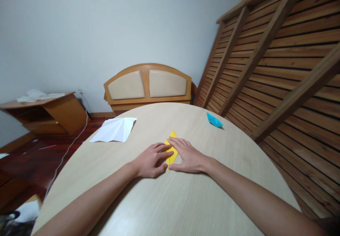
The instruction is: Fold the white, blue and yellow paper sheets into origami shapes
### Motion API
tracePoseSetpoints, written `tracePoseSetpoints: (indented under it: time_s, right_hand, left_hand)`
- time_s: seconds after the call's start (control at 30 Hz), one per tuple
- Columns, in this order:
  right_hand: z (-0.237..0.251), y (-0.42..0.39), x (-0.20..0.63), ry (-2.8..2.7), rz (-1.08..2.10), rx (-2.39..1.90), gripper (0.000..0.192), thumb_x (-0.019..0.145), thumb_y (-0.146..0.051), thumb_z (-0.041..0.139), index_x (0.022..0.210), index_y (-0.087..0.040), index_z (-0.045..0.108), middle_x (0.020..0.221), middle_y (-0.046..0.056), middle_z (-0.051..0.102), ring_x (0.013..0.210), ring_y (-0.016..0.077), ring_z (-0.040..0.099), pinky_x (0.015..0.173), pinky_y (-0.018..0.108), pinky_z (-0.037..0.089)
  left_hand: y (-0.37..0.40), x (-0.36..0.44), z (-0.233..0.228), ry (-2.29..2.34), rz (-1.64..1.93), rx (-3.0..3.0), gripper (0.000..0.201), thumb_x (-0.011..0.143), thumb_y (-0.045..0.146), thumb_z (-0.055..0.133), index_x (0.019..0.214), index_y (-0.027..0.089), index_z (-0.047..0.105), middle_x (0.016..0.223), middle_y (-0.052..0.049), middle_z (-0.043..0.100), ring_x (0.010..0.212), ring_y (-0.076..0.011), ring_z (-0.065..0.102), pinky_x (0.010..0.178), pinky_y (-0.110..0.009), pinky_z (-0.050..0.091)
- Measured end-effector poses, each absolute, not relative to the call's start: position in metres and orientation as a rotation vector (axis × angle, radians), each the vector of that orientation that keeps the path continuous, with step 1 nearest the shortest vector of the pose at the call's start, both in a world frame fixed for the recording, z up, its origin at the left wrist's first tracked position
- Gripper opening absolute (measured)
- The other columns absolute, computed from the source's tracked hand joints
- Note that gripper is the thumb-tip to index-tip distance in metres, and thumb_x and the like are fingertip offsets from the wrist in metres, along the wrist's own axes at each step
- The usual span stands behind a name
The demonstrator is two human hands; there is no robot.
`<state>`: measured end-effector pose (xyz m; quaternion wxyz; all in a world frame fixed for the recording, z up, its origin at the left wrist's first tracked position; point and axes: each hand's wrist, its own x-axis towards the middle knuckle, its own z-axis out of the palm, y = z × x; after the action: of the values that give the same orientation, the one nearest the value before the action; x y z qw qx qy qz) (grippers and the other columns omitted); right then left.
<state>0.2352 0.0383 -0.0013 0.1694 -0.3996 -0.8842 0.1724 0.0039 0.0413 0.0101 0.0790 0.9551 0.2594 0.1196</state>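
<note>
A folded piece of yellow paper (172, 155), roughly diamond-shaped, lies flat near the middle of the round table (164, 204). From the left, my left hand (154, 159) rests with its fingertips on the paper's left side and its thumb by the lower tip. My right hand (187, 154) lies across the paper's right side, fingers stretched toward the upper part and thumb near the lower tip. Both hands have their fingers apart and press on the paper without gripping it. Parts of the paper are hidden beneath the fingers.
A creased white sheet (114, 129) lies at the table's left. Near the right far edge sits a blue folded paper boat (214, 120). A slatted wooden frame (265, 69) leans along the right. Beyond the table stand a headboard (147, 76) and a low cabinet (61, 108).
</note>
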Motion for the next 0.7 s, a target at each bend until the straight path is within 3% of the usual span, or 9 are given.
tracePoseSetpoints:
  time_s: [0.33, 0.57, 0.7]
  right_hand:
    - [-0.012, 0.069, 0.266, -2.347, 0.336, -1.388, 0.078, 0.088, -0.05, 0.056, 0.154, -0.02, 0.027, 0.157, 0.014, 0.034, 0.143, 0.029, 0.031, 0.116, 0.049, 0.024]
    - [-0.015, 0.066, 0.257, -2.25, 0.22, -1.387, 0.064, 0.09, -0.037, 0.054, 0.149, -0.02, 0.036, 0.149, 0.011, 0.046, 0.136, 0.0259, 0.04, 0.114, 0.044, 0.029]
    - [-0.015, 0.063, 0.246, -2.2, 0.216, -1.42, 0.065, 0.087, -0.041, 0.06, 0.144, -0.018, 0.041, 0.146, 0.013, 0.049, 0.134, 0.0277, 0.043, 0.113, 0.045, 0.031]
  left_hand:
    - [0.041, 0.003, 0.011, 0.797, 0.326, 2.851, 0.055, 0.089, 0.034, 0.055, 0.142, 0.021, 0.051, 0.148, -0.012, 0.048, 0.132, -0.0329, 0.045, 0.11, -0.052, 0.037]
    - [0.04, 0.004, 0.012, 0.776, 0.323, 2.86, 0.053, 0.09, 0.036, 0.053, 0.142, 0.022, 0.051, 0.147, -0.012, 0.048, 0.132, -0.0336, 0.045, 0.109, -0.053, 0.037]
    - [0.04, 0.004, 0.011, 0.699, 0.332, 2.866, 0.053, 0.092, 0.038, 0.051, 0.144, 0.024, 0.048, 0.148, -0.012, 0.047, 0.131, -0.0327, 0.046, 0.109, -0.052, 0.037]
